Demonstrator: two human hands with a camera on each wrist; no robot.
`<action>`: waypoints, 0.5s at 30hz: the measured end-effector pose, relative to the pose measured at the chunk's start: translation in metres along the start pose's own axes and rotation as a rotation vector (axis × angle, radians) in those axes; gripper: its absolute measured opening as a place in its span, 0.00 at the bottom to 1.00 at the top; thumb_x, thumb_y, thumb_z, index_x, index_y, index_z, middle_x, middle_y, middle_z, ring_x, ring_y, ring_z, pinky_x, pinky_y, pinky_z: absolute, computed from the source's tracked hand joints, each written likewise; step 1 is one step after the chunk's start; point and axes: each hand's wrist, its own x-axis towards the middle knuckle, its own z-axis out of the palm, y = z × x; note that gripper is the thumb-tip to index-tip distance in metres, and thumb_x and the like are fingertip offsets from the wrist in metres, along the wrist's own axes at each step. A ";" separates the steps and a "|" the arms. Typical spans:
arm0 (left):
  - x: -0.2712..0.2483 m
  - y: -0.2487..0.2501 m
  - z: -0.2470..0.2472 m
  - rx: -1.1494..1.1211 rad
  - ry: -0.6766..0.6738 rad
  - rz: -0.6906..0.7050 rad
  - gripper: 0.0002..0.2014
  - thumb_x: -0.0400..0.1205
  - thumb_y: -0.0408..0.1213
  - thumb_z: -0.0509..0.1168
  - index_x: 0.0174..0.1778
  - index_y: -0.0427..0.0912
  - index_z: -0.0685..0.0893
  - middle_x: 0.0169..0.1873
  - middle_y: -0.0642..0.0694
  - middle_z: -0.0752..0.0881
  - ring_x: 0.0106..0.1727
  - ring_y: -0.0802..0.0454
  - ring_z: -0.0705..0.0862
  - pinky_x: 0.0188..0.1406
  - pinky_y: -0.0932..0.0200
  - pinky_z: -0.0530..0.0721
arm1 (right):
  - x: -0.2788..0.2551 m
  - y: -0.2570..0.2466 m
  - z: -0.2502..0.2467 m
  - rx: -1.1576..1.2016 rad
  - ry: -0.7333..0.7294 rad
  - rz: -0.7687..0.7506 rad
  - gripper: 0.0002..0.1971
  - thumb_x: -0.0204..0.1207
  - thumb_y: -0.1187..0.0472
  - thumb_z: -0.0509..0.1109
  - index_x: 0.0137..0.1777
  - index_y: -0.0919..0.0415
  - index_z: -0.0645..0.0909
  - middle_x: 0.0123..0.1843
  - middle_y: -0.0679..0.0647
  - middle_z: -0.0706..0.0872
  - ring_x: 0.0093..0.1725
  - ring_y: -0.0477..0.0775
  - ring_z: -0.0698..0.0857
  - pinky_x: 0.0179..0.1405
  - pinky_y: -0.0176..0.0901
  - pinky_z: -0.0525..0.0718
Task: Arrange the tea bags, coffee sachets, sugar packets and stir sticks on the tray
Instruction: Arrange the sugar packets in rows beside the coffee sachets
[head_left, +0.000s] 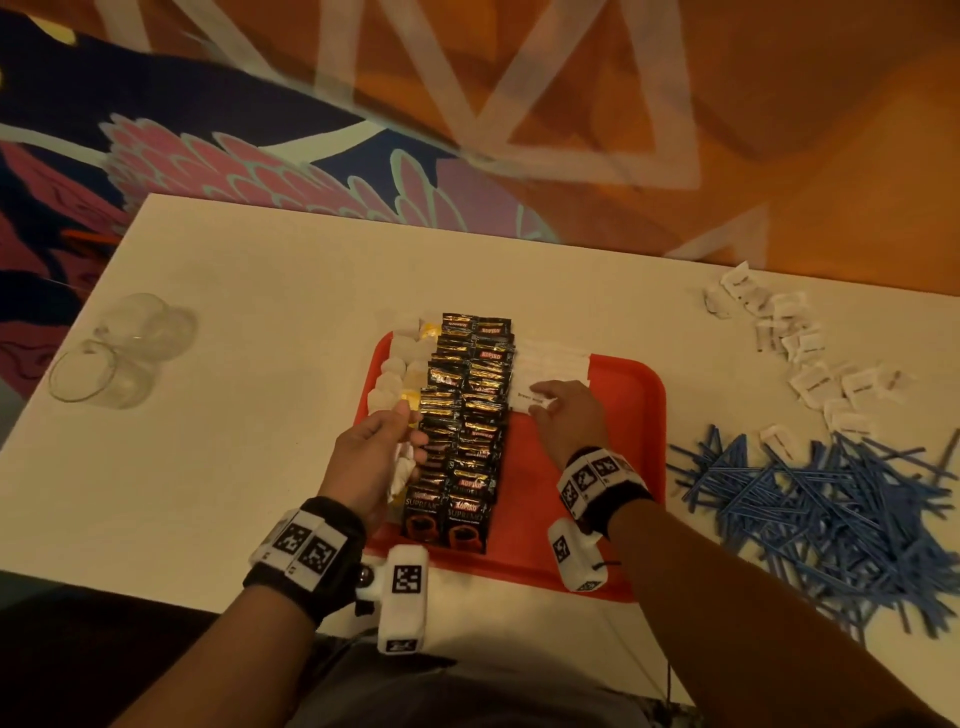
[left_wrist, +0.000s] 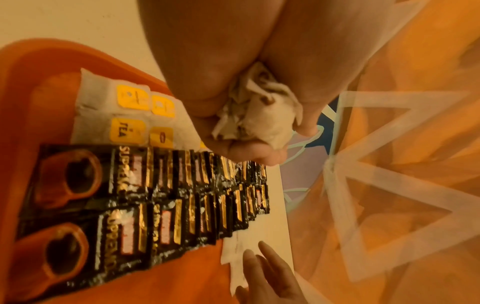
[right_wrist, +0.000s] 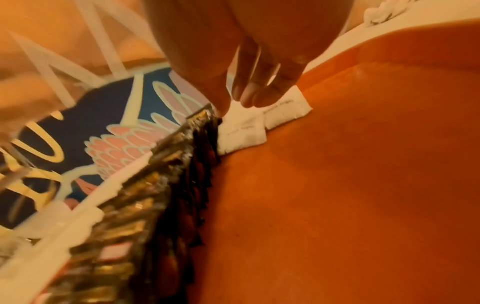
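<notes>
Wrists came in from the near edge of the tray (head_left: 644, 395). Left hand (head_left: 371, 457) clutched tea bags (left_wrist: 255, 115) at the tray's left; right hand (head_left: 569, 410) pressed flat on sugar packets (right_wrist: 242, 132), and loose packets (head_left: 810, 364) lay right of the tray, nearer this hand.

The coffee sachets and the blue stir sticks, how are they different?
The coffee sachets are black and gold flat packets; the stir sticks are thin blue rods. The sachets lie in two neat overlapping rows on the red tray; the sticks lie in a loose, crisscrossed heap on the white table, right of the tray. Neither hand holds either.
</notes>
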 end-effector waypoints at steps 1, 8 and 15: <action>-0.001 0.001 0.005 0.005 -0.015 -0.012 0.16 0.87 0.49 0.62 0.53 0.39 0.86 0.34 0.46 0.86 0.31 0.54 0.82 0.25 0.60 0.79 | -0.006 -0.005 -0.005 0.016 -0.023 0.000 0.10 0.79 0.61 0.72 0.59 0.51 0.85 0.55 0.45 0.83 0.46 0.40 0.79 0.46 0.28 0.73; -0.019 0.007 0.062 -0.065 -0.098 -0.072 0.29 0.88 0.59 0.52 0.56 0.35 0.84 0.33 0.42 0.86 0.28 0.51 0.83 0.24 0.58 0.81 | -0.060 -0.055 -0.051 0.276 -0.216 -0.170 0.03 0.74 0.55 0.77 0.44 0.53 0.88 0.40 0.44 0.88 0.40 0.41 0.85 0.39 0.26 0.80; -0.048 0.005 0.107 0.088 -0.178 -0.047 0.38 0.86 0.66 0.43 0.50 0.38 0.89 0.40 0.40 0.93 0.41 0.48 0.91 0.40 0.55 0.84 | -0.087 -0.061 -0.081 0.325 -0.227 -0.126 0.08 0.73 0.59 0.79 0.33 0.49 0.87 0.37 0.34 0.85 0.33 0.30 0.82 0.34 0.21 0.76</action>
